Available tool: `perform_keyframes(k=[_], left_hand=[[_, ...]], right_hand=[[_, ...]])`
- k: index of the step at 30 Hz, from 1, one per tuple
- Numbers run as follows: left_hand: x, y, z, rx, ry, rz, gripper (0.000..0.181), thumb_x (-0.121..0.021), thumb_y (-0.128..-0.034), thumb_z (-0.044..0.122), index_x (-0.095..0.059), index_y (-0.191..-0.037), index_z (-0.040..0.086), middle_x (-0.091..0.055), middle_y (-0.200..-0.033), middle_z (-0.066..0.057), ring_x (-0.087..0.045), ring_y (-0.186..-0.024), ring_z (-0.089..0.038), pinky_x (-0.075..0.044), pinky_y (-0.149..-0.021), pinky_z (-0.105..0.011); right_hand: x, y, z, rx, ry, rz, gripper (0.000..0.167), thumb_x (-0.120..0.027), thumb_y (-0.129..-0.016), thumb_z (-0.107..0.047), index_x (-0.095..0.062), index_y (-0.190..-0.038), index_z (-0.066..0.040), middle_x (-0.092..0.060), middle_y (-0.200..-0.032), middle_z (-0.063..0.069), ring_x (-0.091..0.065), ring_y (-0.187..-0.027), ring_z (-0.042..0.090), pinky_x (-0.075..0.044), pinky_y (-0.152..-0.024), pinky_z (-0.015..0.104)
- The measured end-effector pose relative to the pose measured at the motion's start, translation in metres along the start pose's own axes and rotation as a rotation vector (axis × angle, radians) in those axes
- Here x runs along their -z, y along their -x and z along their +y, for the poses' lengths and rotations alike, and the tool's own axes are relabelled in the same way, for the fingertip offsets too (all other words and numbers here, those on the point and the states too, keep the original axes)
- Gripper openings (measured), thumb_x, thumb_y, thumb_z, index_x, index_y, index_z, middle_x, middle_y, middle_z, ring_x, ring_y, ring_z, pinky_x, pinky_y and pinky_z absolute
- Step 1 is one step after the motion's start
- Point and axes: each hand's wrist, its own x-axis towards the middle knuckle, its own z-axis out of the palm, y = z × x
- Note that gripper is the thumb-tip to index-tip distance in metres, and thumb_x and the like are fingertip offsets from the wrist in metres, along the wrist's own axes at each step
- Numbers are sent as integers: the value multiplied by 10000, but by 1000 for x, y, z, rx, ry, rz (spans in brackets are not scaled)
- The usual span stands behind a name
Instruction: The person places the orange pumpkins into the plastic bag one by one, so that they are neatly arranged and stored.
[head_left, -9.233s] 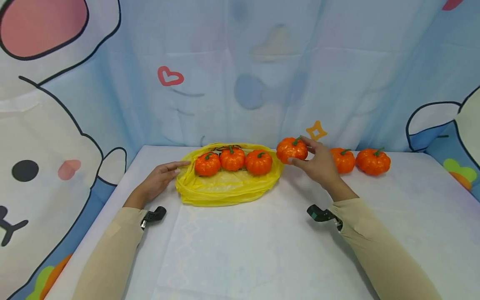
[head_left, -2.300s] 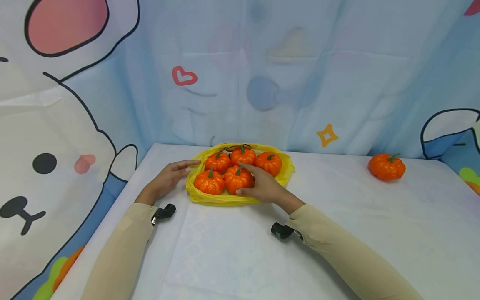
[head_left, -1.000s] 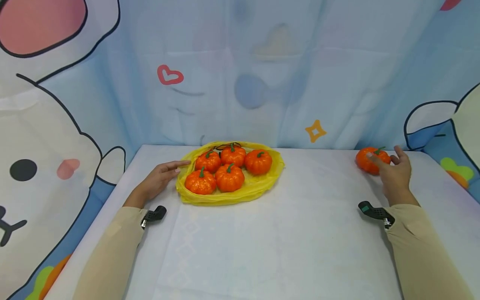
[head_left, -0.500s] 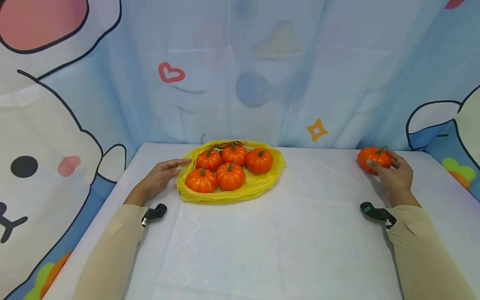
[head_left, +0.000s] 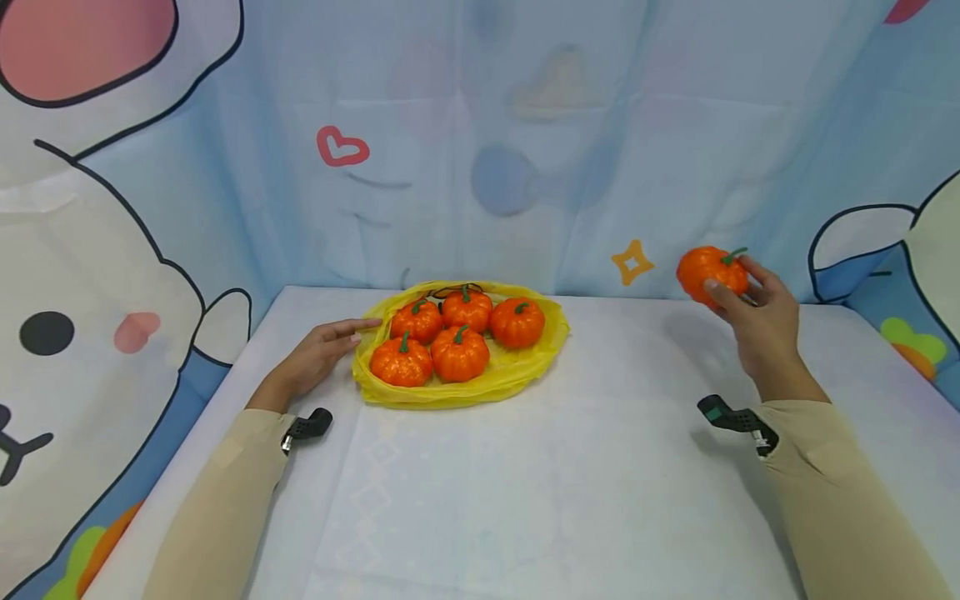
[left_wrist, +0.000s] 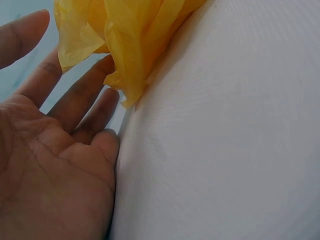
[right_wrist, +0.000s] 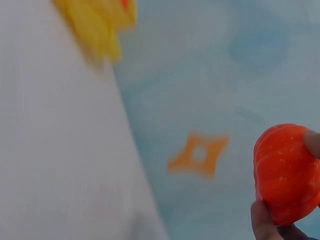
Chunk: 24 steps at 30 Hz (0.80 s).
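Observation:
In the head view, my right hand (head_left: 765, 325) pinches a small orange pumpkin (head_left: 707, 273) between thumb and fingers, held above the table at the right. The right wrist view shows the same pumpkin (right_wrist: 286, 175) at its right edge, with fingertips on two sides. A yellow plastic bag (head_left: 450, 395) lies spread on the table, left of the middle. Several orange pumpkins with green stems, such as the front one (head_left: 460, 354), sit in it. At the bag's left edge rests my left hand (head_left: 318, 358), fingers extended. Up close, its fingers reach the yellow plastic (left_wrist: 132, 45).
A white cloth covers the table (head_left: 525, 492). Behind it hangs a light blue printed curtain (head_left: 420, 225) with cartoon figures. Each wrist carries a black camera, such as the right one (head_left: 731, 417).
My right hand first set pumpkins into the bag, then went to the one at far right. In the last half second it lifted that pumpkin and moved it leftward. The left hand stayed.

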Motion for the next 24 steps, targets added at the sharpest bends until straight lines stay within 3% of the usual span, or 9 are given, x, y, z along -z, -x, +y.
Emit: perform_keyframes(k=[3,6,9,13,17,24], left_hand=[[0,0,0,-2,10,-7,462,-447,-1036,235,-456,-1467,70,-261,-1629,-90,-115,-1536,-283,-68,-1254,-523],[0,0,1,-5,13,-10,473,-454,-1032,232,-447,-1469,50,-250,-1632,-103,-104,-1538,-293,-62,-1253,-529],[0,0,1,-9,5,-10,484,-464,-1027,230,-441,-1468,35,-247,-1631,-119,-95,-1538,-309,-55,-1249,-544],[0,1,0,-6,-2,-5,485,-468,-1024,235,-445,-1467,39,-252,-1630,-120,-96,-1538,-314,-53,-1246,-553],[0,1,0,0,-8,-2,482,-469,-1025,244,-452,-1466,50,-257,-1629,-113,-103,-1538,-310,-57,-1246,-554],[0,0,0,6,-1,7,472,-478,-1023,240,-465,-1458,55,-266,-1627,-100,-111,-1537,-296,-65,-1250,-539]], right_hand=[[-33,30,-19,144,-66,-167,788,-753,-857,-261,-344,-1529,-295,-264,-1608,146,-467,-1314,157,-504,-810,58],[-69,60,-25,261,-67,-351,713,-711,-900,-149,-368,-1523,-198,-349,-1536,204,-531,-1168,95,-521,-838,83],[-101,81,-18,327,19,-487,676,-709,-901,-125,-403,-1503,-145,-431,-1484,173,-547,-1172,91,-523,-875,110],[-128,94,1,341,122,-649,675,-741,-875,-129,-435,-1476,-111,-449,-1493,118,-521,-1280,248,-531,-914,160],[-137,98,16,301,186,-754,664,-772,-850,-157,-473,-1443,-129,-443,-1507,69,-487,-1330,326,-532,-958,220],[-141,96,27,317,296,-783,669,-789,-837,-260,-499,-1437,-204,-438,-1510,60,-498,-1339,333,-552,-967,355]])
